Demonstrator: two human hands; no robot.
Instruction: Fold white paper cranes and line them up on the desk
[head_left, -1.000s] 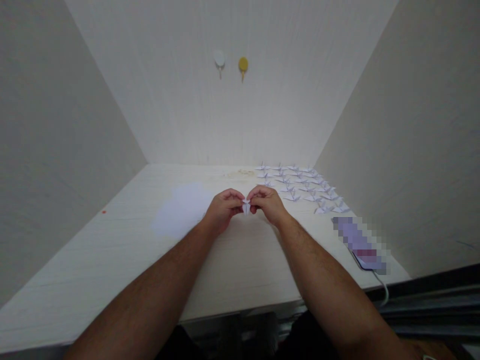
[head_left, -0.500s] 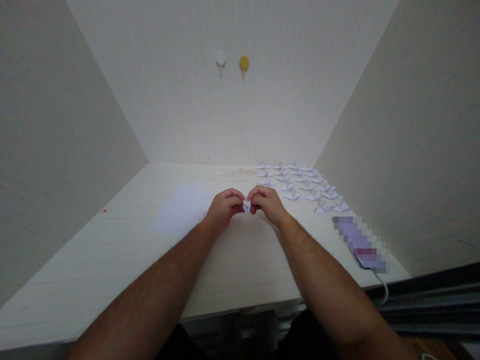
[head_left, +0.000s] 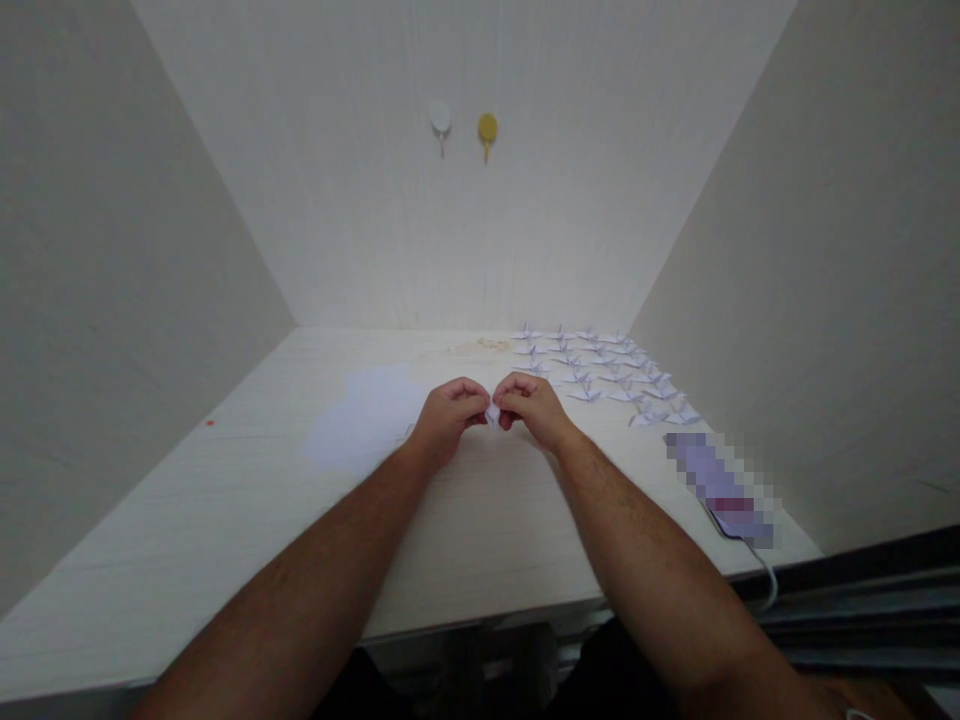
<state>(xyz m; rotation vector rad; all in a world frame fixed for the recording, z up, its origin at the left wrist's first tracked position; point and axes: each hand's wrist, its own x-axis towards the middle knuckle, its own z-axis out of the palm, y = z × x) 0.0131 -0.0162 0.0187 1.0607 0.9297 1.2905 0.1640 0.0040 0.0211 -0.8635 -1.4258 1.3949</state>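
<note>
A small folded piece of white paper (head_left: 493, 414) is pinched between my two hands, just above the middle of the table. My left hand (head_left: 453, 415) grips its left side with thumb and fingers closed. On the opposite side my right hand (head_left: 529, 408) pinches it the same way, and the two thumbs nearly meet at its top. Most of the paper is covered by the fingers, so its exact folds are hard to make out. Several white paper cranes (head_left: 583, 385) stand in rows beyond my right hand.
White paper sheets (head_left: 360, 415) lie left of my hands. A phone with a blurred screen (head_left: 716, 485) and a cable (head_left: 770, 580) rests near the right wall. Two hooks, one white (head_left: 440, 118) and one yellow (head_left: 487, 128), hang on the back wall. A small orange spot (head_left: 210, 423) marks the left side.
My fingertips have drawn slightly closer together over the folded paper, and less of it shows between them. The cranes, sheets and phone stay where they were.
</note>
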